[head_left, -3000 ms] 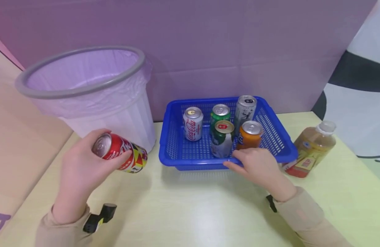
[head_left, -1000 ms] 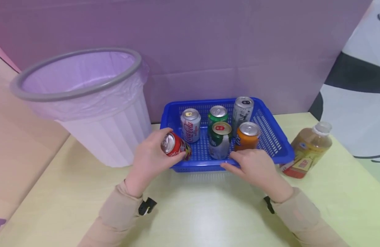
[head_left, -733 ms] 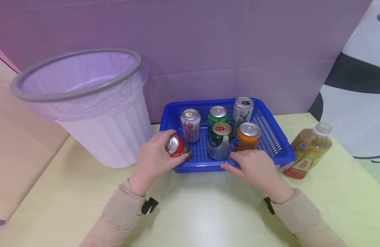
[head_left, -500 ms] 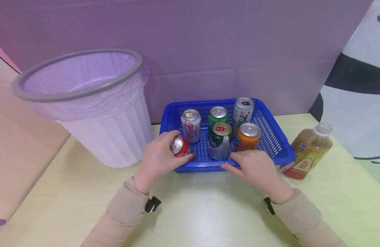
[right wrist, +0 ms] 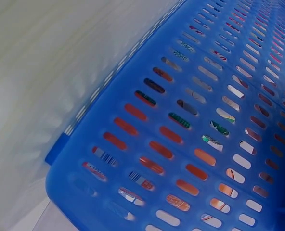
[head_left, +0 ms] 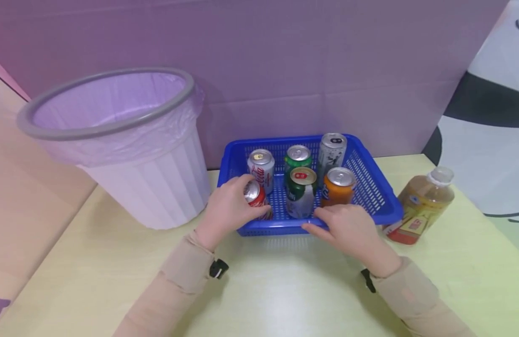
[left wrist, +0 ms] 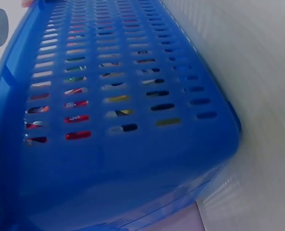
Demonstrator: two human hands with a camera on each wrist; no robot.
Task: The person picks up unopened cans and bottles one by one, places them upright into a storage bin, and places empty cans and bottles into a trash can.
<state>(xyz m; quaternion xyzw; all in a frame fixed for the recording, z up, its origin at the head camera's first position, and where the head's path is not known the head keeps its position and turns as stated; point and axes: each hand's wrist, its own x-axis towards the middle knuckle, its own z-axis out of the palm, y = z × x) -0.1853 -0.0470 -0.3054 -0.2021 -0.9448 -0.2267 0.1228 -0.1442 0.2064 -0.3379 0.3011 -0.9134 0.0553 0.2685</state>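
In the head view, a blue plastic basket (head_left: 280, 224) sits on the table. My left hand (head_left: 226, 208) grips a red can (head_left: 256, 194) inside its front left corner, thumb toward me; the can's lower part is hidden. My right hand (head_left: 347, 229) holds the basket's front rim near an orange can (head_left: 338, 189). Also standing in the basket are a silver Coca-Cola can (head_left: 264, 171), a green can (head_left: 294, 161), a dark green and silver can (head_left: 300, 201) and a taller whitish can (head_left: 332, 152). Both wrist views mostly show slotted basket wall (left wrist: 109, 168).
A white lined bin (head_left: 158, 187) with a grey rim stands left of the basket. To the right is an amber drink bottle (head_left: 425, 206) with a white cap, close to the basket's corner. A purple backdrop (head_left: 263, 61) rises behind the table (head_left: 280, 290).
My left hand has carried the red can rightward from in front of the bin into the basket. Lately it shifted slightly further right, and the can tilts less. The right hand stayed on the rim.
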